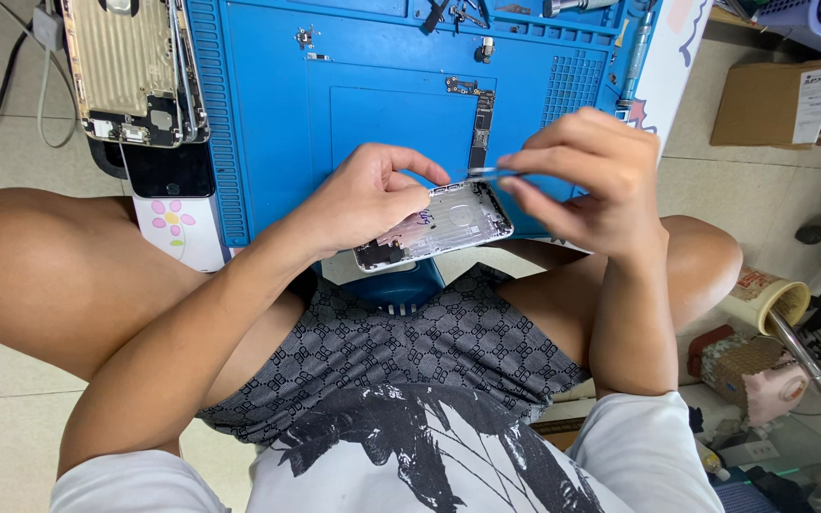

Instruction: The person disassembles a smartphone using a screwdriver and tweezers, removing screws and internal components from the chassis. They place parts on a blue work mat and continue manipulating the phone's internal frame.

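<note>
My left hand (365, 198) grips an opened silver phone housing (448, 223) by its left side, holding it flat above my lap. My right hand (586, 173) pinches slim metal tweezers (488, 173), whose tips reach the housing's upper edge. Just beyond the tips, a narrow dark circuit board (480, 128) lies on the blue work mat (277, 123).
Another gutted phone frame (133, 68) and a dark phone (165, 171) lie at the mat's left edge. Small screws and tools sit along the mat's top. A cardboard box (779, 103) stands at the right, with a cup (779, 304) and clutter lower right.
</note>
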